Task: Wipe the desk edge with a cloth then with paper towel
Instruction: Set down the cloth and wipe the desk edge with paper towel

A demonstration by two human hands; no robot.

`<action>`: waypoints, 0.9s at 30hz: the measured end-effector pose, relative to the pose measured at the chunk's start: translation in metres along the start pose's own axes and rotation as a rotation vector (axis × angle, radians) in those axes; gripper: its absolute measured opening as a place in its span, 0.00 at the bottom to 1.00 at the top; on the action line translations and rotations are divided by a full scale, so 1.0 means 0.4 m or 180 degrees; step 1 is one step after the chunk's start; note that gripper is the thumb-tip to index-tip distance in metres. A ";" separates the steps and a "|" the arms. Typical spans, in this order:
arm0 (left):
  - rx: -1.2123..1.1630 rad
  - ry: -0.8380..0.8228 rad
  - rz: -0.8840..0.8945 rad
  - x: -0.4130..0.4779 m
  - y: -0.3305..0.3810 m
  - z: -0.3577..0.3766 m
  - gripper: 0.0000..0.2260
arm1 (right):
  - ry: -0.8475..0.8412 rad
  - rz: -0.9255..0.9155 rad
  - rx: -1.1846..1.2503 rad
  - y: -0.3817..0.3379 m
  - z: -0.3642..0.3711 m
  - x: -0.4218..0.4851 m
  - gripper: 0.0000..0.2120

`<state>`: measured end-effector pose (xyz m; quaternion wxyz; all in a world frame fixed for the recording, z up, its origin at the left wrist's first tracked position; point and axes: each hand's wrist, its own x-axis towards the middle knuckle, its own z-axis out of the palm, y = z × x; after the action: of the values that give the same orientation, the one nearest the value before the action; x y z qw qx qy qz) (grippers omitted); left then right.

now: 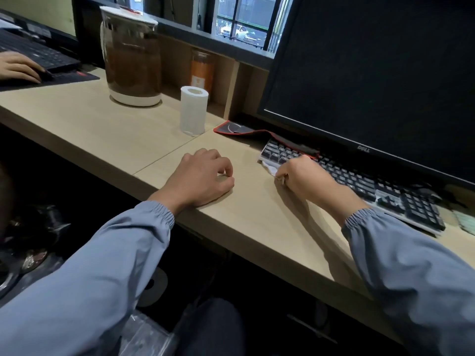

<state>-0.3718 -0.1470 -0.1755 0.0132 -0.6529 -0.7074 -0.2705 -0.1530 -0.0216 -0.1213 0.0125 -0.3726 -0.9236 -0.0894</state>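
Pale wood-grain desk (257, 227), white paper towel roll (194, 110) standing upright toward its back, crumpled white wad (270, 168) pinched in the right hand (299, 177), against the keyboard's (359, 181) near corner.

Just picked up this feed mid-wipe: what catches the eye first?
The big dark monitor fills the upper right, above a black keyboard. At the keyboard's left end the right hand grips a crumpled white wad, while the left hand rests loosely curled near the desk edge. A white paper roll stands upright behind them.

Daylit window (241, 24), wooden shelf nook (231, 80), seemingly cars (237, 32) outside
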 end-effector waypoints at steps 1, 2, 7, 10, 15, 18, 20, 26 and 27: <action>0.0015 -0.0016 -0.0013 -0.001 0.002 0.000 0.10 | 0.0060 -0.0013 0.0062 0.003 0.006 0.002 0.14; 0.0031 -0.0033 -0.0036 -0.002 0.002 0.000 0.10 | 0.0123 -0.0021 0.0144 0.006 0.012 0.003 0.14; 0.0068 0.0002 -0.0033 0.000 0.005 0.001 0.10 | 0.0535 -0.0204 0.0392 0.001 0.037 -0.039 0.14; 0.0063 0.0008 -0.0044 0.000 -0.001 0.006 0.09 | 0.0607 -0.0818 0.0493 -0.034 0.030 -0.096 0.13; 0.0065 -0.0029 -0.0013 0.000 0.001 0.002 0.10 | 0.0530 -0.0503 0.0540 -0.008 0.019 -0.078 0.14; 0.0064 0.0000 -0.0010 0.000 -0.001 0.003 0.09 | 0.0529 -0.0330 0.0579 -0.034 0.021 -0.087 0.15; 0.0062 0.0001 -0.0015 -0.001 0.000 0.006 0.09 | 0.0597 -0.0615 0.0798 -0.078 0.022 -0.130 0.13; 0.0056 0.0014 -0.0002 -0.003 0.001 0.004 0.09 | 0.0375 -0.0746 0.1222 -0.077 0.008 -0.163 0.12; 0.0071 0.0016 -0.0004 -0.004 0.002 0.003 0.09 | 0.0362 -0.0587 0.1309 -0.073 0.007 -0.160 0.12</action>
<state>-0.3702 -0.1480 -0.1769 0.0221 -0.6515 -0.7108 -0.2642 -0.1267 -0.0857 -0.1343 0.1320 -0.2705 -0.9503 0.0790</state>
